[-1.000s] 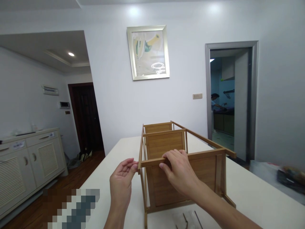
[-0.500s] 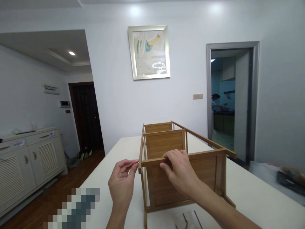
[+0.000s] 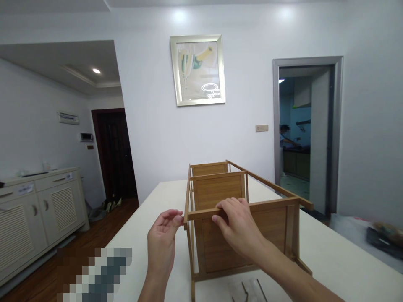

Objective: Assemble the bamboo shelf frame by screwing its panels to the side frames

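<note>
A bamboo shelf frame (image 3: pixel 220 188) lies on its side on a white table (image 3: pixel 330 260), its panels upright and its long rails running away from me. My right hand (image 3: pixel 237 226) grips the nearest top rail, fingers curled over it. My left hand (image 3: pixel 163 241) is at the left end of that same rail, thumb and fingertips pinched together against the rail's end. Whether something small is between those fingers I cannot make out.
A clear plastic bag with metal parts (image 3: pixel 248 289) lies on the table in front of me. A dark object (image 3: pixel 384 235) sits at the table's right end. A white sideboard (image 3: pixel 37 209) stands at the left wall. Another person stands beyond the doorway (image 3: pixel 296 138).
My left hand's fingers have shifted slightly at the rail's end, rising a little. The right hand and the frame have stayed put.
</note>
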Tool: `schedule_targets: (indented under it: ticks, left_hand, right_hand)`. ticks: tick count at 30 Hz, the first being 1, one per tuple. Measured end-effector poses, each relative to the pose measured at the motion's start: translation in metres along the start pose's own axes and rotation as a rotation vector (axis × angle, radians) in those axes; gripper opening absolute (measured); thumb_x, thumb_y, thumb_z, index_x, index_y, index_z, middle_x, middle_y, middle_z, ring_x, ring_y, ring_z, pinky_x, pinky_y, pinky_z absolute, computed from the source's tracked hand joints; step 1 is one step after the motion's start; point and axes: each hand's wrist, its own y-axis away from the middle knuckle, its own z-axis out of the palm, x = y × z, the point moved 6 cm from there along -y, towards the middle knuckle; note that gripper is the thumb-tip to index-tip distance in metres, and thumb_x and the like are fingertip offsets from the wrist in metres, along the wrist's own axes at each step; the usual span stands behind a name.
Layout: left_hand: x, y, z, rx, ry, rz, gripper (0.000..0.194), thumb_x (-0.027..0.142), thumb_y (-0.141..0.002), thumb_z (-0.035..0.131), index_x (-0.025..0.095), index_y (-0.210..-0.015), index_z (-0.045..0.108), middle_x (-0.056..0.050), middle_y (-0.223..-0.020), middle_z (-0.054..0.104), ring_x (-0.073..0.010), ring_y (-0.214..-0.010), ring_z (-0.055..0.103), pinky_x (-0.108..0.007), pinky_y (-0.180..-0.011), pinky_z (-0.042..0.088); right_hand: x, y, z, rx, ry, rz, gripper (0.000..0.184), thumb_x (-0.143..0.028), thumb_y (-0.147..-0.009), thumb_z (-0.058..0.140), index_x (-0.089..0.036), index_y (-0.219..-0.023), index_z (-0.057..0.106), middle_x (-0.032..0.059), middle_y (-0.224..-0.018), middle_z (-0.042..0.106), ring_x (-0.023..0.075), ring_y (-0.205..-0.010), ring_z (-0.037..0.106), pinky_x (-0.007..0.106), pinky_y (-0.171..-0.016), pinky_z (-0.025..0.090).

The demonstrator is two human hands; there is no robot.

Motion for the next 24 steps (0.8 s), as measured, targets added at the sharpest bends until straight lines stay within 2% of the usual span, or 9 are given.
schedule_targets:
  ticks: [4, 9, 14, 19, 21, 24]
  left_hand:
    - [-0.009, -0.003, -0.005, -0.009, -0.138, -0.008, 0.031, 0.039, -0.069, 0.079, 0.013, -0.084, 0.071, -0.002, -0.075, 0.069, -0.0117, -0.069, 0.06, -0.022, -0.066, 0.05]
    - [-0.007, -0.004, -0.006, -0.001, -0.209, 0.057, 0.029, 0.038, -0.069, 0.079, 0.015, -0.086, 0.074, -0.004, -0.082, 0.071, -0.0152, -0.077, 0.063, -0.024, -0.068, 0.052]
    - [-0.001, -0.002, -0.003, -0.021, -0.209, 0.114, 0.024, 0.034, -0.069, 0.079, 0.017, -0.085, 0.075, -0.004, -0.087, 0.072, -0.0162, -0.082, 0.064, -0.026, -0.076, 0.054]
    - [-0.003, 0.0, -0.002, -0.026, -0.086, 0.043, 0.033, 0.036, -0.069, 0.079, 0.017, -0.095, 0.073, -0.006, -0.093, 0.072, -0.0179, -0.086, 0.065, -0.028, -0.079, 0.053]
    - [-0.002, 0.001, -0.002, -0.015, -0.106, 0.026, 0.033, 0.04, -0.072, 0.077, 0.016, -0.096, 0.071, -0.005, -0.088, 0.072, -0.0159, -0.08, 0.064, -0.026, -0.073, 0.052]
    - [0.001, 0.003, 0.001, -0.043, -0.255, 0.043, 0.029, 0.044, -0.077, 0.072, 0.015, -0.081, 0.07, -0.001, -0.069, 0.065, -0.0113, -0.065, 0.056, -0.02, -0.061, 0.047]
  right_hand:
    - [-0.001, -0.001, 0.0, -0.002, 0.001, 0.005, 0.007, -0.017, -0.084, 0.062, -0.02, -0.08, 0.057, 0.001, -0.081, 0.063, 0.0183, -0.078, 0.053, 0.038, -0.082, 0.032]
    - [-0.001, 0.0, -0.002, 0.003, 0.009, 0.0, 0.007, -0.017, -0.084, 0.062, -0.02, -0.081, 0.057, 0.0007, -0.081, 0.064, 0.0182, -0.079, 0.054, 0.037, -0.081, 0.032]
    - [0.0, 0.0, -0.002, 0.005, 0.016, -0.006, 0.007, -0.017, -0.083, 0.063, -0.02, -0.081, 0.057, 0.0007, -0.081, 0.064, 0.0183, -0.079, 0.055, 0.037, -0.081, 0.032]
    - [-0.001, 0.0, -0.001, 0.0, 0.035, -0.001, 0.006, -0.018, -0.084, 0.062, -0.02, -0.082, 0.057, 0.0009, -0.081, 0.064, 0.0186, -0.079, 0.056, 0.037, -0.081, 0.033]
    - [-0.002, -0.001, -0.001, -0.003, 0.039, -0.005, 0.006, -0.018, -0.084, 0.062, -0.02, -0.082, 0.057, 0.0011, -0.082, 0.065, 0.0187, -0.079, 0.056, 0.037, -0.081, 0.033]
    - [-0.002, -0.001, -0.002, -0.008, 0.038, -0.005, 0.006, -0.018, -0.084, 0.062, -0.02, -0.082, 0.057, 0.0009, -0.082, 0.065, 0.0186, -0.079, 0.056, 0.037, -0.081, 0.033]
